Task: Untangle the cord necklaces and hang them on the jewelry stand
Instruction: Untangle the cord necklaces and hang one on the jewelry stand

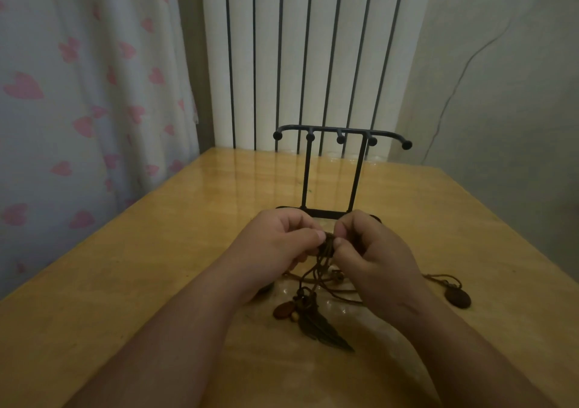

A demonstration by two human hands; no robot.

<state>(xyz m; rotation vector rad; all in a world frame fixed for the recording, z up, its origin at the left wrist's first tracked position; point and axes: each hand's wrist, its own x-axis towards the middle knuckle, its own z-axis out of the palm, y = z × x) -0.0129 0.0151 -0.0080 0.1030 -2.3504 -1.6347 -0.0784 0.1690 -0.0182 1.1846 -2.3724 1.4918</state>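
Observation:
A bundle of brown cord necklaces (pixel 316 269) is lifted just above the wooden table (pixel 156 251). My left hand (pixel 275 244) and my right hand (pixel 372 251) both pinch the knotted top of the tangle between thumbs and fingertips. Below hang a dark feather pendant (pixel 322 329) and a reddish oval bead (pixel 283 310), resting on the table. A dark oval pendant (pixel 457 298) lies to the right on its own cord. The black jewelry stand (pixel 338 169) rises right behind my hands, its knobbed hooks bare.
A white ribbed radiator (pixel 313 56) stands behind the table's far edge. A curtain with pink hearts (pixel 78 110) hangs at the left. A thin wire (pixel 454 88) runs down the grey wall at the right.

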